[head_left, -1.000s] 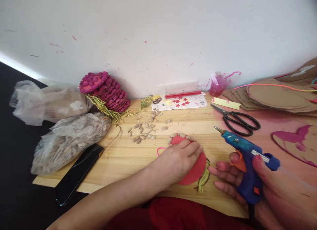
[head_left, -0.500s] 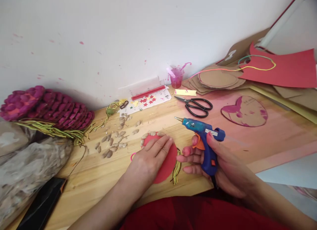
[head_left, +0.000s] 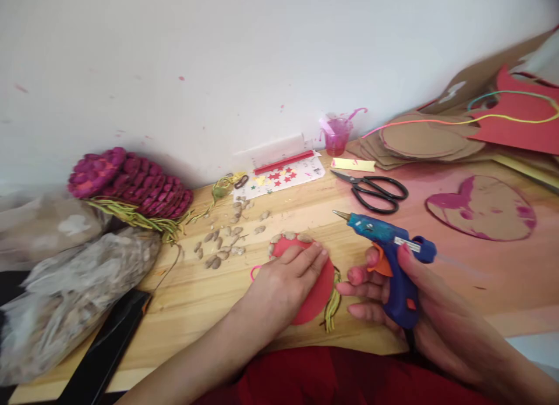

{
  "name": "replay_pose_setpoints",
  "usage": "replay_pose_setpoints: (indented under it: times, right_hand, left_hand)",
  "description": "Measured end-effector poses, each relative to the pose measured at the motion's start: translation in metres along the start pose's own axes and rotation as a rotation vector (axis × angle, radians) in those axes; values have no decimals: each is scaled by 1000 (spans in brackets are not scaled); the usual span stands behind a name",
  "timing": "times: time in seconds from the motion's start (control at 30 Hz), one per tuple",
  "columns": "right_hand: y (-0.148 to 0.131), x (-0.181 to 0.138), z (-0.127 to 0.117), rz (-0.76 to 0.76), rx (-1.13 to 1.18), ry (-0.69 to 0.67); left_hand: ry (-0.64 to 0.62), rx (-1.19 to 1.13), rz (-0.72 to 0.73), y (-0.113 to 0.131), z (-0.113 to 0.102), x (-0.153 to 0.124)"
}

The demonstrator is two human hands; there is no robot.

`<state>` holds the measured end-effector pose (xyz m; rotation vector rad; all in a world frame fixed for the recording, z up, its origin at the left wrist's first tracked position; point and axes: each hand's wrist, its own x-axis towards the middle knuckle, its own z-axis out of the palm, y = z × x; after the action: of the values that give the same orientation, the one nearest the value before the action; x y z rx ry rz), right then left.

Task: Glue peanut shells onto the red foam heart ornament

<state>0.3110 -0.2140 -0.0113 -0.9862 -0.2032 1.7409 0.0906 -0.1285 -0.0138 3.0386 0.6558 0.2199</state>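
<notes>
My left hand [head_left: 288, 283] lies palm down over a round red disc [head_left: 315, 297], its fingers stretched out and resting near the upper right edge. Small beige, shell-like pieces [head_left: 286, 236] line the disc's upper rim; part of the disc is hidden under the hand. Green and brown tassel strands [head_left: 332, 307] stick out at its right, and a pink loop [head_left: 254, 272] shows at its left. In my right hand [head_left: 419, 300] is a blue hot glue gun [head_left: 399, 288], its metal nozzle pointing up and left, away from the disc. Several loose shell-like pieces [head_left: 218, 242] lie left of the disc.
Black-handled scissors [head_left: 379, 192] lie behind the glue gun. A cup of pink paint [head_left: 337, 138] stands by the wall near a sheet of star stickers [head_left: 279, 178]. Cardboard pieces [head_left: 428, 138] and a painted heart [head_left: 493, 210] are at right; purple decorated work [head_left: 140, 184] and plastic bags [head_left: 87, 288] at left.
The view has turned a little left, so everything appears shifted right. My left hand stays on the disc, and the right still holds the glue gun.
</notes>
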Motion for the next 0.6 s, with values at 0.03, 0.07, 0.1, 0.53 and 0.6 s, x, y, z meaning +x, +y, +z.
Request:
replay_pose_setpoints:
  times: [0.03, 0.07, 0.1, 0.53, 0.6]
  right_hand:
    - [0, 0, 0, -9, -21, 29]
    - [0, 0, 0, -9, -31, 57]
    - [-1, 1, -1, -7, -36, 87]
    - [-2, 2, 1, -11, -53, 53]
    - [-3, 0, 3, -10, -44, 30]
  left_hand:
    - [-7, -2, -3, 1, -2, 1]
    - [-15, 0, -6, 2, -4, 1]
    - [-21, 5, -9, 2, -5, 2]
    - [242, -142, 38, 13, -38, -14]
    - [333, -200, 25, 32, -62, -35]
